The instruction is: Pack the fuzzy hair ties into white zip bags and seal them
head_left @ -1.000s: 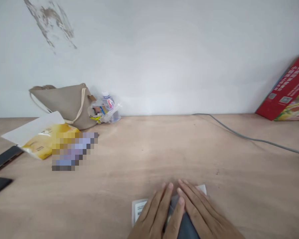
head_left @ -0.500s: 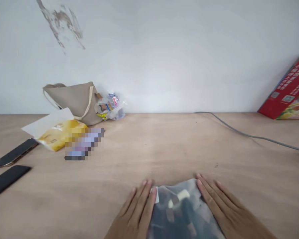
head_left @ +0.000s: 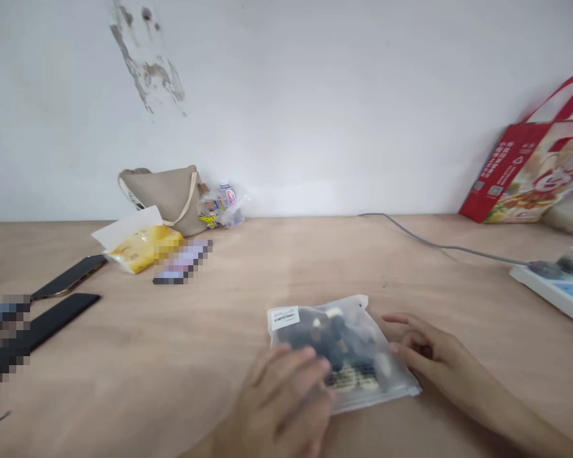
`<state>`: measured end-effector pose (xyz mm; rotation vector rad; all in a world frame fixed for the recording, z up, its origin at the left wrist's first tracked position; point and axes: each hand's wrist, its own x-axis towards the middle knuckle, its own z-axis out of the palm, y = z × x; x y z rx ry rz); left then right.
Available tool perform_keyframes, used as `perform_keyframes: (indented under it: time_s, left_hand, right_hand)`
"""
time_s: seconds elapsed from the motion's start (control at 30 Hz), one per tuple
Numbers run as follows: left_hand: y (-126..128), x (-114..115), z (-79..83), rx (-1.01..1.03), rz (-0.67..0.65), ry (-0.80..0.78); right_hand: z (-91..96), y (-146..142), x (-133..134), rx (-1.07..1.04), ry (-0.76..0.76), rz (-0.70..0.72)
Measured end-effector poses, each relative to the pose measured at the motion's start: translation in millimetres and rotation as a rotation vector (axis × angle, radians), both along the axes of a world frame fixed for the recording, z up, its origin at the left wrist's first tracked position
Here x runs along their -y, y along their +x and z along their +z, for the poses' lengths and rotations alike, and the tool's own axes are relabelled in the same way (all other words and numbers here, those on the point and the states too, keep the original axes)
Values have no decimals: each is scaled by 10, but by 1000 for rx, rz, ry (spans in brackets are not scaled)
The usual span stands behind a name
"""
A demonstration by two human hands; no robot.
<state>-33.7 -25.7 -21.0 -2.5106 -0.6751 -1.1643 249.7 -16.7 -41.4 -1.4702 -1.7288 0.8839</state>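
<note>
A frosted plastic zip bag (head_left: 344, 350) lies flat on the light wooden table (head_left: 181, 381), holding dark and pale pieces, with a white barcode label (head_left: 284, 317) at its upper left corner. My left hand (head_left: 281, 401) is blurred over the bag's lower left part, its fingers curled. My right hand (head_left: 424, 346) sits at the bag's right edge, fingers bent and close to the plastic. Whether it touches the bag is hard to tell.
Along the wall stand a tan tote bag (head_left: 165, 200), a clear plastic bag with a bottle (head_left: 222, 207) and a red gift box (head_left: 520, 172). A yellow packet (head_left: 143, 248) and two phones (head_left: 69, 275) lie left. A white power strip (head_left: 554, 286) sits right.
My hands have come off the top of the bag and moved apart, so its label and contents show fully. The view has shifted, bringing the power strip and more of the red box in.
</note>
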Motion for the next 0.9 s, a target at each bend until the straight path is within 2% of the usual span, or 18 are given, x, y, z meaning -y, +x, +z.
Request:
perform_keyframes:
  time_s: [0.03,0.07,0.1,0.23,0.4,0.57,0.7,0.83,0.9]
  left_hand:
    - [157,38,-10,-66,-145,54]
    - [317,63,-21,-138,-193,28]
    - [472,73,-31,-167,-177,8]
    - [908,3,-26,-150,-96,141]
    - [997,-92,7,-161,-53,135]
    - [801,-119,-15,-182,-27,148]
    - [357,-90,37,-203,-2,126]
    - [-227,-44,128,-205,93,-66]
    - [-446,-30,161,-202,152,-197]
  right_hand:
    - [25,-50,-15,-66,-46,48]
    - [48,-102,-25,-113,-70,84]
    - [69,-152,-30,-141,-78,112]
    - [112,-290,15,-131,-38,158]
    - [9,-314,89,37,171,84]
    - [-95,-231,59,30,229,97]
    - [-33,-144,24,0,180,104]
    - [94,-118,39,-104,31,202]
    - [130,-131,38,-126,-33,191]
